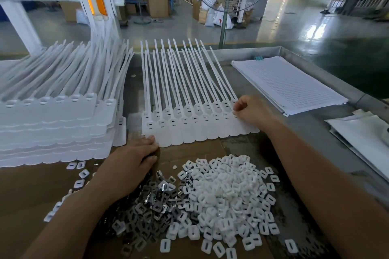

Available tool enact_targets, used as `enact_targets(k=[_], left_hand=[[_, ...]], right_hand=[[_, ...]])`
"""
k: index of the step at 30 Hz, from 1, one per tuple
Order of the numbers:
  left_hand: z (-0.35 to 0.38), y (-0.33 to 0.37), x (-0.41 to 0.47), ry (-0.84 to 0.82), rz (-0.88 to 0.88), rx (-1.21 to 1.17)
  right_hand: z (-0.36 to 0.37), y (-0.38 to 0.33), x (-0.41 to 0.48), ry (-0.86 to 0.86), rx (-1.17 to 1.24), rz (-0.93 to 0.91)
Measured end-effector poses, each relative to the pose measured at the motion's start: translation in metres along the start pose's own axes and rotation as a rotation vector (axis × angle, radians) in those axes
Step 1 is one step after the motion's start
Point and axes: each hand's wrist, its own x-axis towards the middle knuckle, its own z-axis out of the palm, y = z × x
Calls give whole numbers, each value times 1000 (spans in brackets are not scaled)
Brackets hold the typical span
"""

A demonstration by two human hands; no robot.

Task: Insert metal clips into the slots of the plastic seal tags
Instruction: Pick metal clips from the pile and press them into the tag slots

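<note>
A strip of white plastic seal tags lies flat in the middle of the bench, straps pointing away from me. My right hand sits on the strip's right end, fingers curled and pinching at the rightmost tag's slot; what it pinches is hidden. My left hand rests flat by the strip's near left corner, fingertips touching the tag edge. Just in front of me lies a heap of metal clips beside a heap of white plastic caps.
A tall stack of tag strips fills the left side. Ruled paper sheets and more papers lie at the right. The bench has a raised metal rim. A fan stand rises beyond the bench.
</note>
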Motion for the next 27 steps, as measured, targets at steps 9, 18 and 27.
enact_targets(k=[9, 18, 27], left_hand=[[1, 0, 1, -8, 7, 10], [1, -1, 2, -11, 9, 31], [2, -3, 2, -16, 9, 36]], right_hand=[[-7, 10, -27, -135, -14, -89], [-37, 0, -57, -440, -26, -206], [-38, -9, -65, -708, -173, -182]])
